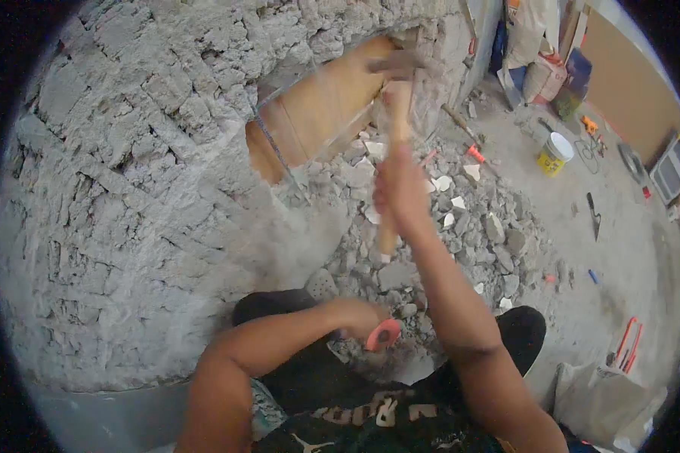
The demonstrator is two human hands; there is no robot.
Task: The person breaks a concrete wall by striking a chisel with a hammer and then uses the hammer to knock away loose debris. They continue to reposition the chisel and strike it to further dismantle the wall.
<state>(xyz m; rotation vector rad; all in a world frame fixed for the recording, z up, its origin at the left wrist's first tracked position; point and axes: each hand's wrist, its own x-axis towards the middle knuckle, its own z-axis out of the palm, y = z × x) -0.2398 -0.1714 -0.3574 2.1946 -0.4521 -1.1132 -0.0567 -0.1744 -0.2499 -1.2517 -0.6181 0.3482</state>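
Observation:
My right hand (402,189) grips the pale wooden handle of a hammer (398,121). The hammer is raised, and its dark head is blurred by motion in front of the wall opening. Low over the rubble, near my knees, my left hand (355,317) is closed round a chisel (384,335). Its round red hand guard with a dark centre faces up towards me; the blade is hidden. Ahead and to the left stands a rough, chipped concrete wall (151,151). Brown boards (317,106) and a thin metal bar (272,143) show in its opening.
Broken rubble (499,241) is heaped at the wall's foot and around my legs. To the right on the floor are a yellow-and-white bucket (555,155), a trowel (595,217) and a blue marker-like stick (593,276). A pale sack (604,400) with a red-framed tool lies nearby.

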